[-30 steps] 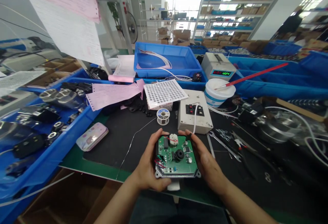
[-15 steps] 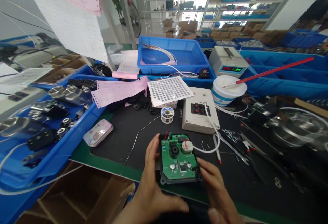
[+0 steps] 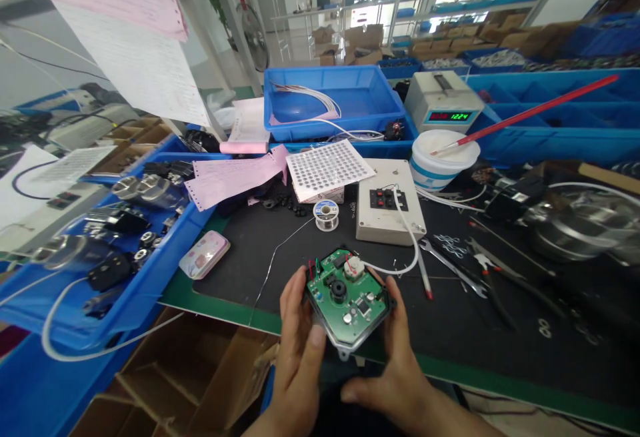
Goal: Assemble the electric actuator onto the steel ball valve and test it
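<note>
A green circuit board (image 3: 350, 310) sits in a dark square housing, with a round black part near its middle and a white round part at its upper right. My left hand (image 3: 303, 350) grips the housing's left side, thumb at the lower left edge. Along the right edge lie the fingers of my right hand (image 3: 395, 357), its thumb lifted away below the board. The unit is turned at an angle over the front of the bench. Beyond it stands a spool of solder wire (image 3: 327, 217), its loose strand trailing left toward the bench edge.
A beige switch box (image 3: 387, 223) with a white cable stands behind the board. Wrench (image 3: 455, 270), pliers (image 3: 490, 267) and other tools lie right. A white tub (image 3: 443, 167) holds a red-handled brush. At left are a small tin case (image 3: 205, 255) and a blue bin (image 3: 65, 320) of metal parts.
The board unit has rotated clockwise between my hands, one corner now pointing toward me. My left thumb has come up against its edge, and my right hand has shifted slightly left.
</note>
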Demonstrator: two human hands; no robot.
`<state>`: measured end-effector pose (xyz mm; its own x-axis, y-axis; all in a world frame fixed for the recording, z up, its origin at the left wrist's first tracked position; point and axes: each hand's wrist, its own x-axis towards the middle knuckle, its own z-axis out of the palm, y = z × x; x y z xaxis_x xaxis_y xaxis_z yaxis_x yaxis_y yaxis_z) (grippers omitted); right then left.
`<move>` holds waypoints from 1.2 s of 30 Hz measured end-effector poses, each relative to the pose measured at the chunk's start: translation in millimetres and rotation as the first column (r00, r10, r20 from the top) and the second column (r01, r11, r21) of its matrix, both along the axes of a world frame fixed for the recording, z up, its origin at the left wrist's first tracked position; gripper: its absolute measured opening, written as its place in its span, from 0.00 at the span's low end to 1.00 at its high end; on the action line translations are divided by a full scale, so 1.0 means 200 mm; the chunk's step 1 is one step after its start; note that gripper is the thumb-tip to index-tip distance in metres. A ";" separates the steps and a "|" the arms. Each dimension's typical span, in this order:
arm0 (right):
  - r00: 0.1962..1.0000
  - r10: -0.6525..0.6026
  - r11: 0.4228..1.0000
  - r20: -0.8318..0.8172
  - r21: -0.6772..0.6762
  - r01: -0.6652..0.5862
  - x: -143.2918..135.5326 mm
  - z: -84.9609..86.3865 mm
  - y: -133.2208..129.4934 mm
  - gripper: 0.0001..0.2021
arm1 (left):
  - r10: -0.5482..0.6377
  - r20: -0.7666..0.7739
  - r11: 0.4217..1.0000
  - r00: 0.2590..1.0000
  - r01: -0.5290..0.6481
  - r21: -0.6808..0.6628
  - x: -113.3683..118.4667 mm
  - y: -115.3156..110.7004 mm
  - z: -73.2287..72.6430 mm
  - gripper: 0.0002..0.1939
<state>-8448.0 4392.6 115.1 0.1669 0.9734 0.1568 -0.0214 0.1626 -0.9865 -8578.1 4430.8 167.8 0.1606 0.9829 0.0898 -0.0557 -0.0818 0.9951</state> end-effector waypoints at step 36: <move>0.919 0.057 0.998 -0.390 0.018 -0.054 0.28 0.18 0.36 0.43 | -0.357 -0.641 0.854 0.679 0.515 0.069 0.24 0.60 0.40 0.16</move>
<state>-8391.6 4463.9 151.5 0.1622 0.9820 0.0968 -0.4131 0.1567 -0.8971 -8530.2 4550.2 246.8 0.6623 0.7485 0.0334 0.4408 -0.4254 0.7904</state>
